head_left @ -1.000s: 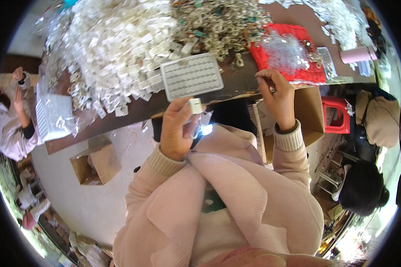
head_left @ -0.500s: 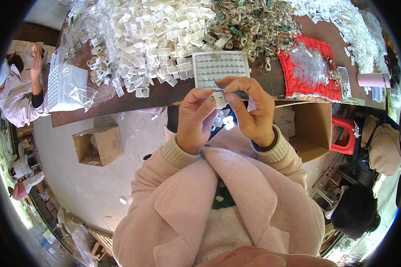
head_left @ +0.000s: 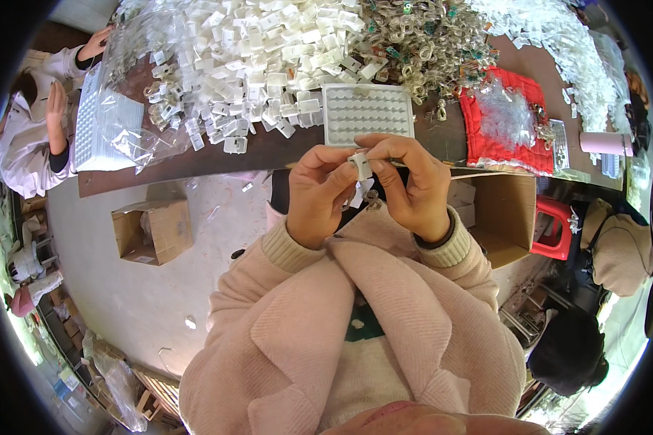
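Both my hands meet just off the table's near edge. Between the fingertips of my left hand (head_left: 319,194) and my right hand (head_left: 415,190) sits a small white plastic case (head_left: 361,166), gripped from both sides. Under it hangs a small brownish clear part (head_left: 372,199) between the hands; whether it is joined to the case I cannot tell. Right behind my fingers lies a white tray (head_left: 332,112) with rows of round hollows. A large heap of white plastic cases (head_left: 268,51) covers the table beyond my left hand.
Brownish clear clips (head_left: 428,51) are heaped behind the tray. Right of it, a red cloth (head_left: 479,138) bears clear small parts; a pink cylinder (head_left: 606,143) lies farther right. Cardboard boxes (head_left: 170,232) and a red stool (head_left: 553,228) stand below. A person (head_left: 40,145) works at the left.
The white case has tilted in my fingers, and the part hanging below no longer glints brightly. The view has shifted slightly. At the left, the other person's hands have moved apart.
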Tool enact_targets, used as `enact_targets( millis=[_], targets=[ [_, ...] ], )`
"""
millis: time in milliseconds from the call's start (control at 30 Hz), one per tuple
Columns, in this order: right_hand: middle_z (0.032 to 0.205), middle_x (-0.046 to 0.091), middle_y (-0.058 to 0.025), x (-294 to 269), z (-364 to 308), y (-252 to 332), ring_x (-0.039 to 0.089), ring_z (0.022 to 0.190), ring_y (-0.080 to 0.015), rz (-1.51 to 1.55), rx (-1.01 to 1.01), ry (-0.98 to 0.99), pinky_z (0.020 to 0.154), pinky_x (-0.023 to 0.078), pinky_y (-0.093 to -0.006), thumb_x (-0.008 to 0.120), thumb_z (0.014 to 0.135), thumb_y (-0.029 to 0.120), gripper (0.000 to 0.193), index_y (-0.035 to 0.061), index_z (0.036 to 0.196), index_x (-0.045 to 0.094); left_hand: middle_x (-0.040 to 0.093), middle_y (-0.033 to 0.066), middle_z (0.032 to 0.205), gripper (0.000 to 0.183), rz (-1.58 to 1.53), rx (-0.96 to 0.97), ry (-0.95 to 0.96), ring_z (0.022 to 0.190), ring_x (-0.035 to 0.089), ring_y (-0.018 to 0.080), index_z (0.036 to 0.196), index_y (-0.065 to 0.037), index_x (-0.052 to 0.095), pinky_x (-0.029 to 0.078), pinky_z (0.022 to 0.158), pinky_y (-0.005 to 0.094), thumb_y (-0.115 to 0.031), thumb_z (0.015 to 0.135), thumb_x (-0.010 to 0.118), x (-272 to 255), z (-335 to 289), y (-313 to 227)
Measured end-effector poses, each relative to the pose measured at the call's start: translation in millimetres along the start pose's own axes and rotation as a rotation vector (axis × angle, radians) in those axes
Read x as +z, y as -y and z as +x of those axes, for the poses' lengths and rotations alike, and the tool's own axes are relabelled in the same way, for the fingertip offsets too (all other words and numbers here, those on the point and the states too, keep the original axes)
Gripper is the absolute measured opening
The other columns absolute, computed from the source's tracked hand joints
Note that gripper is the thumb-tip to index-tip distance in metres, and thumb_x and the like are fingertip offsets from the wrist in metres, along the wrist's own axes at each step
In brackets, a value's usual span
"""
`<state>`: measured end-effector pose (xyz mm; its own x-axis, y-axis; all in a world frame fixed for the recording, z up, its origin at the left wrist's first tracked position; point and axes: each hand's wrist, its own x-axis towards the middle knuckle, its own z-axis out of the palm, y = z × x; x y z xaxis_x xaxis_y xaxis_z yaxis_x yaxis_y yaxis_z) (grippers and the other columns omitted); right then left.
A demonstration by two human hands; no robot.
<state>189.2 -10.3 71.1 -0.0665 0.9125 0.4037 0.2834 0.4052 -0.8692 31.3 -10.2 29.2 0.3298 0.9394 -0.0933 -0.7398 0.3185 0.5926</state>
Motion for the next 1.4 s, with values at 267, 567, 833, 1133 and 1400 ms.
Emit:
enact_targets(
  millis=[267, 567, 833, 1133, 1400],
  targets=[
    [0.098, 0.071, -0.0149, -1.8, -1.9, -6.5, 0.07, 0.086, -0.0238, -0.016, -0.014, 0.043, 0.074, 0.055, -0.0294, 0.063, 0.085, -0.007, 0.014, 0.0004, 0.096, 0.065, 0.067, 0.006, 0.095, 0.014, 0.017, -0.005, -0.006, 0.061, 0.051, 0.0011, 0.107, -0.002, 0.061, 0.035, 0.046, 0.0144, -0.003, 0.093, 0.063, -2.0, 1.2, -2.6],
    [0.099, 0.064, -0.0127, -67.1, -2.0, -80.3, 0.065, 0.083, -0.0281, -0.671, 0.102, -0.152, 0.072, 0.052, -0.032, 0.063, 0.081, -0.008, 0.028, 0.0061, 0.105, 0.069, 0.06, 0.0116, 0.092, 0.027, -0.102, -0.214, -0.058, 0.06, 0.048, 0.011, 0.116, -0.005, 0.059, 0.027, 0.038, 0.0177, -0.024, 0.098, 0.053, -7.5, 9.4, -9.7],
    [0.099, 0.064, -0.0089, -85.7, -0.1, -99.5, 0.064, 0.082, -0.0185, -0.546, 0.057, -0.334, 0.069, 0.052, -0.0289, 0.065, 0.085, -0.005, 0.024, 0.007, 0.105, 0.069, 0.065, 0.011, 0.091, 0.008, -0.045, -0.265, -0.055, 0.051, 0.041, 0.0076, 0.098, -0.005, 0.063, 0.026, 0.039, 0.0171, -0.006, 0.09, 0.062, -3.4, 9.9, -7.0],
    [0.098, 0.064, -0.0042, -72.3, 5.2, -47.4, 0.06, 0.088, -0.0131, 0.049, 0.033, -0.288, 0.082, 0.047, -0.0258, 0.067, 0.086, -0.004, 0.027, 0.0023, 0.112, 0.06, 0.066, 0.0023, 0.083, 0.013, 0.306, -0.195, -0.006, 0.06, 0.049, 0.0024, 0.097, 0.0, 0.066, 0.035, 0.049, 0.0155, -0.001, 0.085, 0.071, 26.5, 21.4, -13.7],
    [0.09, 0.067, -0.0036, -19.6, 8.8, -9.1, 0.062, 0.082, -0.0226, -0.551, -0.415, -0.02, 0.086, 0.047, -0.0427, 0.075, 0.073, 0.004, 0.035, 0.0075, 0.106, 0.063, 0.068, 0.0013, 0.085, 0.019, 0.546, -0.083, -0.093, 0.07, 0.056, 0.0013, 0.101, 0.002, 0.07, 0.044, 0.058, 0.0147, -0.006, 0.085, 0.075, 29.8, 17.2, -24.5]
  ],
)
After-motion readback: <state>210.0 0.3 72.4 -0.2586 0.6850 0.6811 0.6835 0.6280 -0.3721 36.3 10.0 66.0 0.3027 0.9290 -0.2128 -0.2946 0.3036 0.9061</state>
